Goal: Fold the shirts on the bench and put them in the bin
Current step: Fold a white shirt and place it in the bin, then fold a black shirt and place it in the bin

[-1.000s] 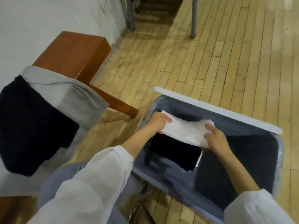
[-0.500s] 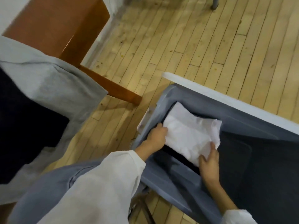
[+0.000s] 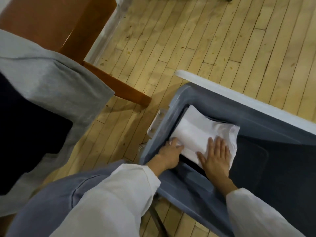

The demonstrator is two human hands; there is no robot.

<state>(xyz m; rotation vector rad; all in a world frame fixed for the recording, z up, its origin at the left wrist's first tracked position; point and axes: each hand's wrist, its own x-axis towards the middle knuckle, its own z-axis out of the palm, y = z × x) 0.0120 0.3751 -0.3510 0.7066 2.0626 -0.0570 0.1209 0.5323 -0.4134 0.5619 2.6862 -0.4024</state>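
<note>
Pale wood-plank floor [image 3: 205, 40], with a folded white shirt [image 3: 201, 132] lying inside the grey-blue bin [image 3: 248, 117].
The right hand [image 3: 216, 154] lies flat on the shirt's near end, fingers straight and spread, gripping nothing; the cloth runs on past its fingertips toward the bin's far wall. The left hand [image 3: 171, 151] has its fingers curled round the shirt's near-left corner, close against the bin's left wall. A strip of dark cloth [image 3: 189, 159] shows under the shirt, between the two thumbs. Well to the left of the left fingers, a grey shirt [image 3: 51, 79] and a dark garment [image 3: 25, 125] are draped over the brown bench [image 3: 56, 23].
</note>
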